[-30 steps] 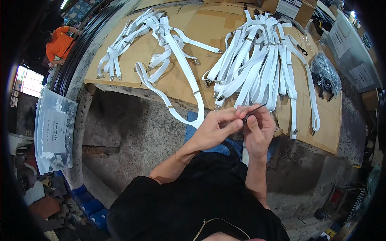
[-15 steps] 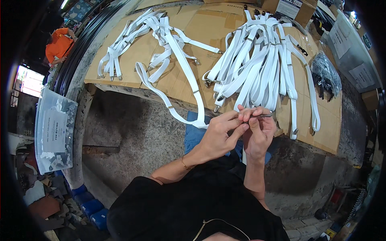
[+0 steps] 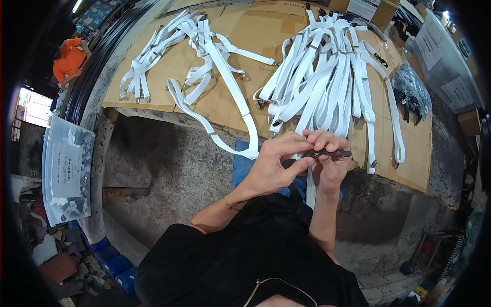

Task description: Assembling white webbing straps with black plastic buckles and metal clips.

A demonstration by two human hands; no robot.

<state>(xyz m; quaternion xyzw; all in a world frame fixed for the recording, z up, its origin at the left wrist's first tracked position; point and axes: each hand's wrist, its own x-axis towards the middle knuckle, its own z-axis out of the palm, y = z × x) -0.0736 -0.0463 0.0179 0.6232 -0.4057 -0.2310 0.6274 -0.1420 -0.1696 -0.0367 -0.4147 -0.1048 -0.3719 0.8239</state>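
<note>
In front of my body, just off the table's near edge, both hands are close together. My right hand (image 3: 330, 166) pinches a small dark clip-like piece (image 3: 340, 153), long and narrow. My left hand (image 3: 279, 166) closes its thumb and fingers at the other end of that piece, where the fingers hide its details. White elastic suspenders (image 3: 247, 125) run from the table down to my left hand, and another white strap (image 3: 310, 190) hangs below between the hands. Right beyond my fingers lies a thick bundle of white suspenders (image 3: 327, 77) with metal clips.
Flattened cardboard (image 3: 250, 36) covers the table. More white suspenders (image 3: 153, 53) lie at the left. To the right are a plastic bag of black parts (image 3: 410, 92) and a clear bin (image 3: 442, 56). Another clear bin (image 3: 66, 169) stands left; a person in orange (image 3: 69, 59) is farther back.
The dark piece has turned in my fingers and shows more of its length and face. Both hands stay together at nearly the same place. The view has shifted slightly.
</note>
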